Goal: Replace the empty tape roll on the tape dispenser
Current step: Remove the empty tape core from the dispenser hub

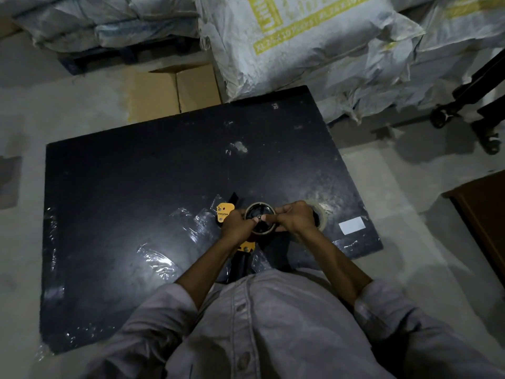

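A yellow-and-black tape dispenser (225, 212) lies on the black table (136, 187), near its front edge. My left hand (236, 225) grips the dispenser's body from the left. On the dispenser's dark round hub (259, 218) sits a thin ring, with my right hand (295, 217) pinching it from the right. Both thumbs meet over the hub's middle. A tape roll (321, 214) lies flat on the table just behind my right hand, partly hidden by it.
Crumpled strips of clear tape (161, 262) stick to the table left of the dispenser. A white label (352, 225) lies at the right. Big white sacks (314, 45) and a cardboard box (175, 91) stand behind the table. A person's feet (464, 124) are at far right.
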Demonstrator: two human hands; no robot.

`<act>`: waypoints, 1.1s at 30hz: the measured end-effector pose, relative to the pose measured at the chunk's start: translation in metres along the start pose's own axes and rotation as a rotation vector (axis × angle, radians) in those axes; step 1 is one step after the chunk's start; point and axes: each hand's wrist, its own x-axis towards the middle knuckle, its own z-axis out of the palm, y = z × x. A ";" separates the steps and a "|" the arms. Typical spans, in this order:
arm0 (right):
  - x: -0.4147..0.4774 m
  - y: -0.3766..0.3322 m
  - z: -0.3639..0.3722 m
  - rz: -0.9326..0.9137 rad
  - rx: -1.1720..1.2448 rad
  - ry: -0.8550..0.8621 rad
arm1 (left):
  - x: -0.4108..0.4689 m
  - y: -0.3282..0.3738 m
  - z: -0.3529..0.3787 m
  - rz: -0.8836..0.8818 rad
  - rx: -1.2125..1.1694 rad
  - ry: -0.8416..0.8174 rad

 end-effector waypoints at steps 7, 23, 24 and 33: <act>0.002 0.000 0.000 0.013 -0.023 0.023 | -0.003 0.006 0.003 0.013 0.038 0.036; 0.001 -0.002 -0.005 0.026 0.062 0.032 | -0.008 0.004 0.010 0.016 -0.029 0.249; 0.001 -0.002 -0.004 0.027 0.072 0.035 | -0.008 0.004 0.009 0.003 -0.056 0.260; 0.003 -0.002 -0.004 -0.029 -0.062 0.041 | -0.001 0.002 0.002 -0.041 -0.146 0.152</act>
